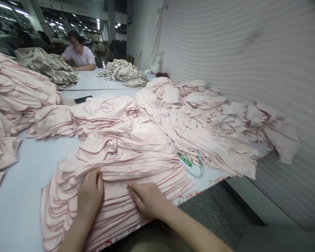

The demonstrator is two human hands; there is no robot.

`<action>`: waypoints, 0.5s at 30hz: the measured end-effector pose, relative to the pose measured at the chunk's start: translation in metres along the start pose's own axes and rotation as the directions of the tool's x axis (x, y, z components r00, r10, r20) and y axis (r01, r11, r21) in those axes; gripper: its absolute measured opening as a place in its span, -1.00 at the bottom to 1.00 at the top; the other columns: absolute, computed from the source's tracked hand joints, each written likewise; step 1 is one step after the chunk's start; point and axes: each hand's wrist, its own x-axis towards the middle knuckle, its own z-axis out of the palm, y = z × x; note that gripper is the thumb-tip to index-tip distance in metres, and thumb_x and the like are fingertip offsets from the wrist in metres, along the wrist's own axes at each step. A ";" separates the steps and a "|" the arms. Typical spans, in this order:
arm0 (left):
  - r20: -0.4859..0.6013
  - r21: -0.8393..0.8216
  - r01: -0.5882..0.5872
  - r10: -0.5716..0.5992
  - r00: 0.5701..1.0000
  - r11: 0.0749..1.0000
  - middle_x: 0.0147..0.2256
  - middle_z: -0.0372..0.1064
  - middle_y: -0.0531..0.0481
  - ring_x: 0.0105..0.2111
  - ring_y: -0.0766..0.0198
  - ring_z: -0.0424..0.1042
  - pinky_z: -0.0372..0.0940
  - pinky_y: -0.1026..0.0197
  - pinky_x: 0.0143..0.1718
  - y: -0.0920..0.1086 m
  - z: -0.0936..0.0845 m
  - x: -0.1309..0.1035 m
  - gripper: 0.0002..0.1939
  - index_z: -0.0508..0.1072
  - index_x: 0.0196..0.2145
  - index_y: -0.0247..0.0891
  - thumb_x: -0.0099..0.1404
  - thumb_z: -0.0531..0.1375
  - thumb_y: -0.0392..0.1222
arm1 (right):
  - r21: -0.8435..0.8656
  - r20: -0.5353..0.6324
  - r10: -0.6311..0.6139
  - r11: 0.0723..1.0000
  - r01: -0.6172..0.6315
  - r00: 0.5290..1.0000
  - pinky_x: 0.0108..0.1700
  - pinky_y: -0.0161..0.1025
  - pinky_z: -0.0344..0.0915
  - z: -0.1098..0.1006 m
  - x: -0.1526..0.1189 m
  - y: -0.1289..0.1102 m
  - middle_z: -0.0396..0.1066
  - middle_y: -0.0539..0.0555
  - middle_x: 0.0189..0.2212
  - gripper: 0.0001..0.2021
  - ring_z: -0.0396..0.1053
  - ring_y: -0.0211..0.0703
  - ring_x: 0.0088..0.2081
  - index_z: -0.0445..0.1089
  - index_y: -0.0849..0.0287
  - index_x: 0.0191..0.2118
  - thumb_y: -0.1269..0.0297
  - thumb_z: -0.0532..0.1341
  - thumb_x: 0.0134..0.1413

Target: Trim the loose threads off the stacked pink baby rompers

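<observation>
In front of me a fanned stack of pale pink garments with darker pink edges lies on the white table. My left hand rests on the left of the stack, its fingers curled closed on a fold of the garment fabric. To its right, my right hand is closed on a short yellowish stick with a dark tip, maybe a pencil; most of it is hidden in the fingers. The tip is over the cloth. Beyond the right hand lie a green-handled thread snipper and a pale blue-grey strip.
More pink garments spread to the table's right edge, and a tall pink pile stands at the left. Behind are grey cloth heaps, a dark flat object and a person in a lilac shirt. A wall-like sheet borders the right.
</observation>
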 end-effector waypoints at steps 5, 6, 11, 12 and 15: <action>0.063 0.316 -0.218 0.209 0.976 0.923 -0.41 0.38 -0.11 -0.41 0.10 0.33 0.18 0.12 -0.37 -0.016 0.010 0.032 -0.80 0.45 -0.33 -0.25 0.28 0.03 -0.26 | -0.263 0.029 0.322 0.916 -0.303 0.946 -0.23 -0.27 0.24 -0.049 -0.025 0.077 0.55 0.12 -0.21 -0.69 0.49 -0.05 -0.20 0.39 0.07 0.07 0.30 0.01 0.33; 0.068 0.369 -0.225 0.216 0.974 0.902 -0.41 0.36 -0.13 -0.40 0.08 0.32 0.15 0.12 -0.39 -0.014 0.009 0.036 -0.81 0.46 -0.36 -0.25 0.28 0.04 -0.25 | -0.268 0.024 0.328 0.912 -0.310 0.944 -0.22 -0.27 0.23 -0.054 -0.021 0.087 0.54 0.12 -0.18 -0.68 0.48 -0.04 -0.17 0.37 0.06 0.10 0.29 0.00 0.34; 0.071 0.125 -0.348 0.342 0.937 0.929 -0.34 0.31 -0.12 -0.38 0.15 0.29 0.19 0.13 -0.36 0.054 0.023 0.013 -0.81 0.40 -0.43 -0.24 0.31 0.06 -0.20 | -0.241 0.034 0.277 0.935 -0.261 0.960 -0.15 -0.27 0.21 -0.061 0.003 0.113 0.52 0.07 -0.11 -0.68 0.45 -0.09 -0.10 0.32 0.02 0.14 0.24 0.01 0.35; 0.106 -0.045 -0.371 0.374 0.921 0.927 -0.33 0.32 -0.08 -0.38 0.21 0.31 0.22 0.17 -0.33 0.075 0.032 0.003 -0.82 0.41 -0.38 -0.23 0.34 0.05 -0.21 | -0.236 0.042 0.268 0.939 -0.252 0.962 -0.14 -0.28 0.21 -0.063 0.003 0.116 0.51 0.05 -0.10 -0.69 0.44 -0.10 -0.09 0.32 0.01 0.12 0.23 0.03 0.35; 0.226 -0.279 -0.347 0.412 0.883 0.896 -0.38 0.32 -0.02 -0.37 0.24 0.33 0.24 0.20 -0.32 0.133 0.063 -0.020 -0.81 0.42 -0.34 -0.20 0.36 0.02 -0.28 | -0.249 0.055 0.294 0.930 -0.272 0.954 -0.17 -0.27 0.23 -0.067 -0.007 0.125 0.52 0.10 -0.13 -0.73 0.45 -0.07 -0.12 0.35 0.13 0.04 0.25 0.14 0.26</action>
